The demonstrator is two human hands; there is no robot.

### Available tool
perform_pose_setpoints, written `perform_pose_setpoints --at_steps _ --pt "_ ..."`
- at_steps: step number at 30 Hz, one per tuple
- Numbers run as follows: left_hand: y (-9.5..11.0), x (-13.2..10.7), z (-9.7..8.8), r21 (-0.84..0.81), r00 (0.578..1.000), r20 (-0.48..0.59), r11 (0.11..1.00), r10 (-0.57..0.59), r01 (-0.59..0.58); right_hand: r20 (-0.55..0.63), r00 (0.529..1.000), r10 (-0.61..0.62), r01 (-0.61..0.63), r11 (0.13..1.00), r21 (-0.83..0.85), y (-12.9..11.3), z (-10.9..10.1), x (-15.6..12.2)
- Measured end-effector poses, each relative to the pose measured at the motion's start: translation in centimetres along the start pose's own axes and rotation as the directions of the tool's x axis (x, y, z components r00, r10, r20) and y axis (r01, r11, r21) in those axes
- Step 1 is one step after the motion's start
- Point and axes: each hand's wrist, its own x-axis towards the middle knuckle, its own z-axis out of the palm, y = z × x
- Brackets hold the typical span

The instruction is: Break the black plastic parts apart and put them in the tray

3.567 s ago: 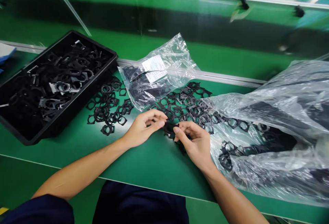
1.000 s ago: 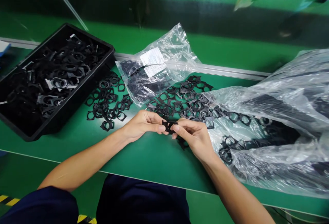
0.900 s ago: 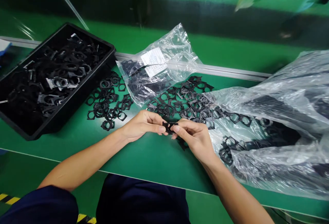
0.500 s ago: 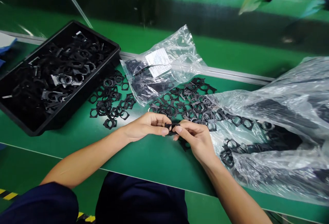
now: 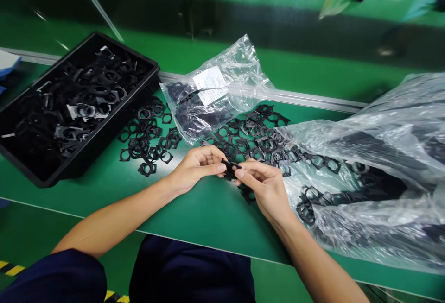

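Between my two hands is a small black plastic part (image 5: pixel 230 168), seen nearly edge-on. My left hand (image 5: pixel 199 167) pinches its left end between thumb and fingers. At its right end the thumb and fingertips of my right hand (image 5: pixel 266 183) are closed on it. Fingers cover much of the part, so its full shape is hidden. Just behind the hands lies a spread of loose black ring-shaped plastic parts (image 5: pixel 242 144). Another black part (image 5: pixel 248 195) shows on the green tabletop under my right hand.
A black bin (image 5: pixel 158 69) full of similar parts stands at the left, with a loose group of rings (image 5: pixel 147 168) beside it. A labelled clear bag (image 5: pixel 209 85) of parts lies at the back. One large clear plastic bag (image 5: pixel 382 141) covers the right side.
The held part has tilted, its right end now lower, and shows more of its face. Both hands keep their pinch. The whole view has shifted slightly.
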Motion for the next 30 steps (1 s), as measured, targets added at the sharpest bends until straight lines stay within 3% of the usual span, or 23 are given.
perform_pose_setpoints --at_steps 10,18,23,30 --pt "-0.2 -0.1 -0.1 0.150 0.990 -0.019 0.979 0.141 -0.137 -0.022 0.998 -0.056 0.054 0.994 -0.092 -0.3 -0.1 0.0" --pt "-0.8 -0.4 -0.1 0.237 0.927 0.001 0.900 0.376 -0.366 0.060 0.974 -0.217 0.224 0.961 -0.163 -0.4 0.0 -0.7" --pt "-0.9 -0.5 0.0 0.317 0.898 0.054 0.846 0.437 -0.430 0.091 0.938 -0.335 0.347 0.894 -0.283 -0.3 0.2 -0.9" --pt "-0.5 -0.6 -0.3 0.492 0.845 0.119 0.708 0.522 -0.507 0.129 0.856 -0.501 0.497 0.727 -0.473 -0.4 -0.1 -0.9"
